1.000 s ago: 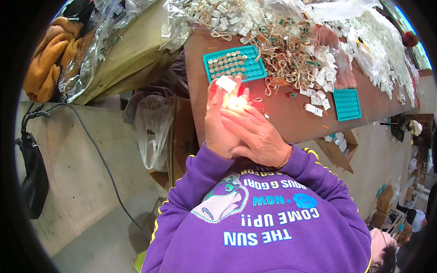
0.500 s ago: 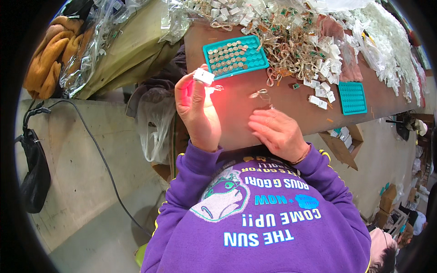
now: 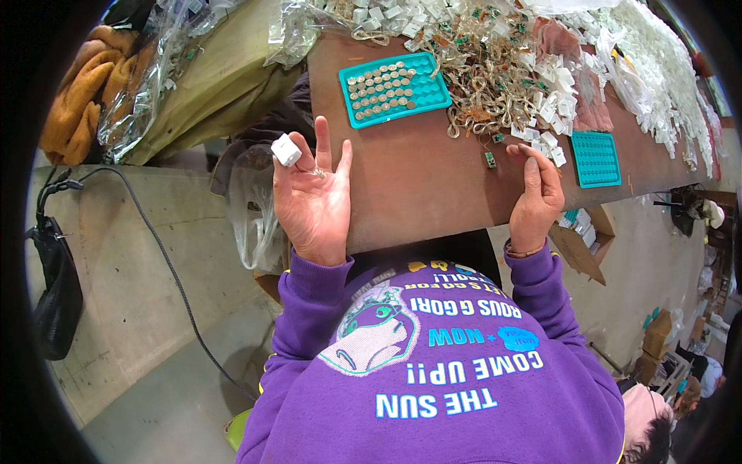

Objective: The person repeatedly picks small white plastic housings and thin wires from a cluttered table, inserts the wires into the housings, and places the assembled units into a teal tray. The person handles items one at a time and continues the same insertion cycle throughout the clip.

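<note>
My left hand (image 3: 315,209) is raised over the table's left part, palm up. Its thumb and a finger pinch a small white plastic box (image 3: 287,151), while other fingers stretch out. A thin wire coil (image 3: 319,173) shows against the palm. At the near edge of the pile, my right hand (image 3: 536,197) has its fingers curled in toward the thumb; whether anything is between them is hidden. A small green circuit board (image 3: 490,160) lies on the brown table just left of those fingertips. Loose white boxes (image 3: 549,141) lie just beyond that hand.
A teal tray (image 3: 396,116) with rows of coin cells stands at the back left. A tangled heap of wires (image 3: 487,93) lies beside it. Another teal tray (image 3: 596,158) sits at the right, above a cardboard box (image 3: 576,251). Clear plastic scraps (image 3: 657,69) cover the far right.
My left hand has moved left and opened out around the white box; the red glow beside it is gone. My right hand has moved right to the pile. The wire coil mid-table is gone from there.
</note>
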`<state>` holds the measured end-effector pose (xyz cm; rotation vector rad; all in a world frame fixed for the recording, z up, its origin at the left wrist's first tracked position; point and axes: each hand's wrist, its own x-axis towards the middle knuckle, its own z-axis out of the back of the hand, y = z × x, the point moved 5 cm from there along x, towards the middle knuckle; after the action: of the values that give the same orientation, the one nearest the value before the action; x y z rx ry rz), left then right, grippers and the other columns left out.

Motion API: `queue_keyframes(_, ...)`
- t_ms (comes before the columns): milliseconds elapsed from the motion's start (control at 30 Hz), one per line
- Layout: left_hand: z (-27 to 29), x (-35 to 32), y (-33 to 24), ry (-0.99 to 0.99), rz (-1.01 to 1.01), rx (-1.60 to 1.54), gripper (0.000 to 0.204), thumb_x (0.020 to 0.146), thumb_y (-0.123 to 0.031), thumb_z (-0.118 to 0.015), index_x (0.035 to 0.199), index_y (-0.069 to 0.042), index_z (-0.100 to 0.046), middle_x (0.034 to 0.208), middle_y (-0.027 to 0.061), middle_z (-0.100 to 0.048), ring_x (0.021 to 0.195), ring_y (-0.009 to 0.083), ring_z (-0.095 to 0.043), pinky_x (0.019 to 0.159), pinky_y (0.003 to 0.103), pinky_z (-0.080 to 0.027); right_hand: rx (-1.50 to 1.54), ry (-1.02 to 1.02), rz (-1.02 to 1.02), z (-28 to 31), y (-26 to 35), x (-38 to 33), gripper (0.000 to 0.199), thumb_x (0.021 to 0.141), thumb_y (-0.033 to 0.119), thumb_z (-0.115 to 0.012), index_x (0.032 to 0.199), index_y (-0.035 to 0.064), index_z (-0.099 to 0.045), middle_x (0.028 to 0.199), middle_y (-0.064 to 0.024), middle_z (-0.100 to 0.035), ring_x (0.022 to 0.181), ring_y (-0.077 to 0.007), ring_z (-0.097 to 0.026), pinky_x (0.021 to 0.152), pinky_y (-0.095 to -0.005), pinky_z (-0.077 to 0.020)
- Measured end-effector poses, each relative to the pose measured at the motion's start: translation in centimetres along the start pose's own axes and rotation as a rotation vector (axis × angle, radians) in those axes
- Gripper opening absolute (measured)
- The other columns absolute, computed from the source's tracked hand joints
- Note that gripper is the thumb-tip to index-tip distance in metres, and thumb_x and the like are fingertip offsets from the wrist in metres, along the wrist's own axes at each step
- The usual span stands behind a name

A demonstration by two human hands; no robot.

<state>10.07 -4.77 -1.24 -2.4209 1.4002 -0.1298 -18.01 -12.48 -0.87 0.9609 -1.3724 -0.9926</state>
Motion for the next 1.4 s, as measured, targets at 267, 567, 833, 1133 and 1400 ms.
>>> queue_keyframes(267,0.4,0.1,0.1,0.017,0.099,-0.163,0.014,0.083,-0.017,-0.073,0.096,-0.018,-0.069,0.108,-0.0106,-0.069,0.143,0.0278,-0.03,0.118,0.06,-0.002,0.093,0.006,-0.064,0.1,-0.6,0.0,0.021,0.101,0.009,-0.052,0.112,-0.0031,-0.064,0.102,-0.0095,-0.068,0.096,-0.0151,-0.064,0.09,-0.0284,-0.0501)
queue_keyframes(567,-0.5,-0.1,1.4,0.059,0.205,-0.301,0.019,0.086,-0.017,-0.07,0.105,-0.018,-0.068,0.117,-0.006,-0.066,0.141,0.0247,-0.033,0.118,0.059,-0.009,0.013,-0.002,-0.002,-0.1,-0.3,-0.2,0.021,0.101,0.008,-0.051,0.111,-0.0032,-0.064,0.096,-0.0091,-0.067,0.089,-0.0146,-0.064,0.084,-0.0277,-0.0508)
queue_keyframes(833,-2.5,-1.1,3.0,0.167,0.343,-0.191,0.076,0.093,-0.06,-0.049,0.149,-0.01,-0.033,0.149,0.0074,-0.041,0.145,0.0317,-0.022,0.117,0.061,-0.008,-0.014,0.052,-0.028,0.2,-0.6,-0.4,0.021,0.101,0.008,-0.049,0.112,-0.0035,-0.063,0.099,-0.0095,-0.065,0.09,-0.0161,-0.064,0.084,-0.0301,-0.0519)
queue_keyframes(1133,-3.1,-1.5,5.7,0.162,0.439,-0.211,0.096,0.085,-0.073,-0.047,0.151,-0.007,-0.027,0.153,0.0147,-0.032,0.145,0.0353,-0.021,0.117,0.059,-0.014,-0.431,0.418,0.513,-6.4,6.6,-1.1,0.02,0.083,0.0,-0.064,0.1,0.0065,-0.07,0.094,-0.0076,-0.067,0.082,-0.0231,-0.065,0.075,-0.0328,-0.053)
queue_keyframes(1400,-3.9,-2.2,6.7,0.2,0.431,-0.019,0.097,0.088,-0.078,-0.026,0.153,-0.006,-0.021,0.151,0.0167,-0.035,0.143,0.0365,-0.027,0.116,0.053,-0.023,-0.393,0.55,0.679,-12.8,7.2,-2.7,0.03,0.065,0.008,-0.076,0.095,0.0098,-0.073,0.088,-0.0037,-0.065,0.078,-0.0228,-0.06,0.07,-0.0336,-0.0485)
